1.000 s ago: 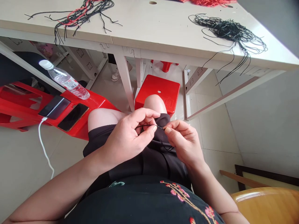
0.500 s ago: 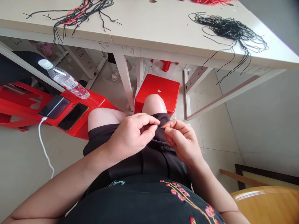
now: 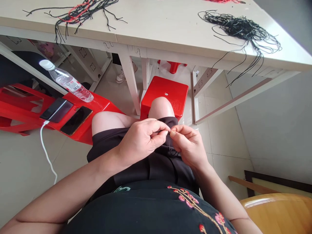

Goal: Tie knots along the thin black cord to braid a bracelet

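Note:
Over my lap, my left hand (image 3: 148,136) and my right hand (image 3: 186,143) meet fingertip to fingertip. Both are closed in a pinch on a thin black cord (image 3: 173,152), whose loose loop dangles below my right fingers against the dark shorts. Most of the pinched part is hidden between the fingertips. On the table ahead lie a tangled bundle of black cords (image 3: 243,29) at the right, its ends hanging over the edge, and braided black cords (image 3: 90,13) tied with red cord at the left.
The white table (image 3: 156,35) runs across in front, its legs below. A red stool (image 3: 168,94) stands by my knee. Left, another red stool (image 3: 99,104) carries a water bottle (image 3: 70,83), a phone (image 3: 76,121) and a dark device (image 3: 56,110) with a white cable. A wooden chair (image 3: 280,211) is at right.
My left hand has shifted slightly right, closing the small gap to my right fingertips. Less of the cord shows between them. The view has tilted a little.

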### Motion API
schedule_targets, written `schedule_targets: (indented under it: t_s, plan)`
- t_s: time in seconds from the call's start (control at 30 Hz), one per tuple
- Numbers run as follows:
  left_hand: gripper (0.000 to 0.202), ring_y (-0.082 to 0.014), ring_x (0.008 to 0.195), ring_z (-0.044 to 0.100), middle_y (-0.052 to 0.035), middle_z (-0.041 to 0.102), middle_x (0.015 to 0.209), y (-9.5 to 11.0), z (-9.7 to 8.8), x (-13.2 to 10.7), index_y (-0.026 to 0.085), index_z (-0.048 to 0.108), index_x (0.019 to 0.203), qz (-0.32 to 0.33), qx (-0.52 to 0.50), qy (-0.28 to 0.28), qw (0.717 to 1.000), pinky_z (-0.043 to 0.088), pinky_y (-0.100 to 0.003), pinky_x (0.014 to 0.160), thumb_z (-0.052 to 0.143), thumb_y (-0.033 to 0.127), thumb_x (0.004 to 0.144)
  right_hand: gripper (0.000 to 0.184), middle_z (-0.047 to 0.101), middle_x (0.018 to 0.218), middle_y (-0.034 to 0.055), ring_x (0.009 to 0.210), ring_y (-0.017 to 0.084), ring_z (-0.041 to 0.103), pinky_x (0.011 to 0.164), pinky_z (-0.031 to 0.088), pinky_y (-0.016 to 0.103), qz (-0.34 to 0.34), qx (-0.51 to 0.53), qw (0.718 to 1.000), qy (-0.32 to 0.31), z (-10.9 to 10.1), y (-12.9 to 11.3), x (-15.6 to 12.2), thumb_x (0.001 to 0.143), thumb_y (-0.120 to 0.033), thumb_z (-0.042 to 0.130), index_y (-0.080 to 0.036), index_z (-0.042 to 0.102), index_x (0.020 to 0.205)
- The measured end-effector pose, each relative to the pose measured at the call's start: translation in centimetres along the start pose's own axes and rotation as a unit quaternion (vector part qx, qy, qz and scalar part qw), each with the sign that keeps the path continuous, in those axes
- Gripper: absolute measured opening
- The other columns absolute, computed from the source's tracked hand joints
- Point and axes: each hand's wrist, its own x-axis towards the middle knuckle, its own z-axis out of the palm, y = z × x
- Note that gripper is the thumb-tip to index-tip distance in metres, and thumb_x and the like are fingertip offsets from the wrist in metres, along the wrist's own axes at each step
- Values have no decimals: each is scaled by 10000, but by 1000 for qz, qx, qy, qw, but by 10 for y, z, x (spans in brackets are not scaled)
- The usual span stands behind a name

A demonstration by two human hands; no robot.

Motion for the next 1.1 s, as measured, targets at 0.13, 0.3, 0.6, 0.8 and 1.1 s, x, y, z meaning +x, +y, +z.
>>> schedule_targets:
  t_s: [0.13, 0.3, 0.6, 0.8, 1.1]
  plan:
    - [131, -81, 618, 611, -1, 691, 764, -1, -11, 1, 157, 690, 867, -71, -32, -1, 997, 493, -161, 564, 576, 181, 806, 150, 322, 428, -101, 381, 23, 220, 358, 164, 162, 35, 66, 997, 25, -4, -7, 3, 719, -277, 665, -160, 579, 681]
    - [110, -63, 547, 561, 21, 662, 641, -2, -25, 1, 149, 699, 751, -64, 22, 18, 998, 449, -140, 507, 596, 161, 787, 120, 312, 437, -101, 383, 26, 240, 353, 178, 148, 46, 87, 995, 20, -8, -16, 5, 730, -261, 638, -165, 572, 701]
    - [139, -74, 507, 529, 23, 634, 597, 5, -25, 3, 159, 687, 720, -75, 29, 25, 996, 422, -162, 471, 576, 190, 797, 174, 636, 672, 0, 526, 106, 562, 376, 400, 186, -59, -61, 996, -23, -5, -15, 0, 743, -291, 681, -191, 609, 866]
    - [158, -90, 571, 568, 21, 652, 630, 4, -27, 3, 173, 676, 710, -78, 18, 14, 997, 455, -169, 529, 564, 212, 814, 222, 629, 615, 12, 485, 74, 491, 416, 380, 190, -75, -130, 989, -17, -3, -13, -4, 850, -325, 567, -173, 645, 707]
    - [198, -103, 604, 639, 7, 704, 702, -10, -39, -2, 212, 688, 980, -146, -34, 46, 988, 508, -178, 563, 578, 239, 817, 192, 564, 571, -11, 401, 47, 367, 350, 212, 177, 40, 28, 998, -39, -9, -21, -1, 816, -297, 533, -167, 674, 828]
